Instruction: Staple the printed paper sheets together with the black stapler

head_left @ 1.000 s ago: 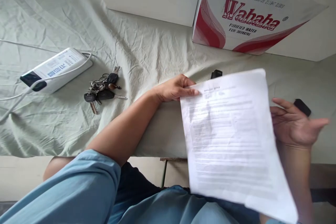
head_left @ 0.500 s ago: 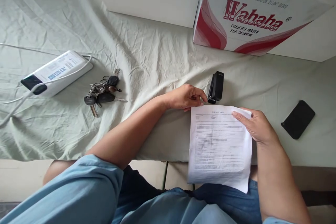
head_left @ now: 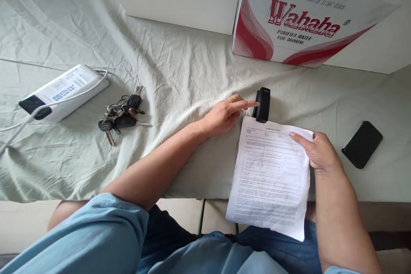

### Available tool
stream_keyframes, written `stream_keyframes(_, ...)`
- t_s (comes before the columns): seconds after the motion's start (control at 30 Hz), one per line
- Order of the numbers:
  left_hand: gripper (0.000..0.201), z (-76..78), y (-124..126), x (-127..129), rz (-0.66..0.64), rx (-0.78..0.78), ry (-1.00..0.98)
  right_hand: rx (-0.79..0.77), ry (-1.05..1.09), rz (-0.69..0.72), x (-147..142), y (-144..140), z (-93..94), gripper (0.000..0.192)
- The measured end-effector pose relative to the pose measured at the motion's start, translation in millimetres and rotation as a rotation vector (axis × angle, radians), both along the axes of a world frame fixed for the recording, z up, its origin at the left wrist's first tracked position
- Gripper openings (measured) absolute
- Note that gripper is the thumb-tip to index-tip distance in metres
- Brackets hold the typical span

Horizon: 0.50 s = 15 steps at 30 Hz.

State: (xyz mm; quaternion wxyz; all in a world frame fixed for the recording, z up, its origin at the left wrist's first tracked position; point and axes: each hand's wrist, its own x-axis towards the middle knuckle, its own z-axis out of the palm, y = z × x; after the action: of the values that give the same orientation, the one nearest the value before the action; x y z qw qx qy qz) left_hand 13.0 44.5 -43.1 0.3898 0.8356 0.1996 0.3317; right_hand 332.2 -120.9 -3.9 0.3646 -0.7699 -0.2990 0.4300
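Beside the stapler point(head_left: 262, 105), the left hand point(head_left: 224, 113) reaches with spread fingers; the right hand point(head_left: 316, 152) pins the paper point(head_left: 269, 180), which it should keep squared.

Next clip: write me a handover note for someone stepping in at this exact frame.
Left hand: open, index finger stretched to the black stapler, at or just touching its side.
Right hand: pinning the printed sheet by its top right corner.
Sheet: top left corner lies at the stapler's near end; lower part hangs over the table edge.
Done: paper brought up to the stapler.
Left: no staple visible; stapler not gripped.
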Motion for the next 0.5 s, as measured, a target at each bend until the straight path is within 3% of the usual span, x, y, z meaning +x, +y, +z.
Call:
stream_keyframes(0.1,0.065,-4.8,0,1,-0.03,0.107,0.032,0.005,0.002,-0.027,3,0,-2.2,0.038)
stream_keyframes(0.3,0.057,0.2,-6,3,-0.026,0.061,0.205,0.09,0.009,-0.053,6,1,-11.0,0.049)
stream_keyframes(0.5,0.061,11.2,-14,2,0.03,0.135,0.374,0.147,0.027,-0.049,6,3,-14.2,0.048)
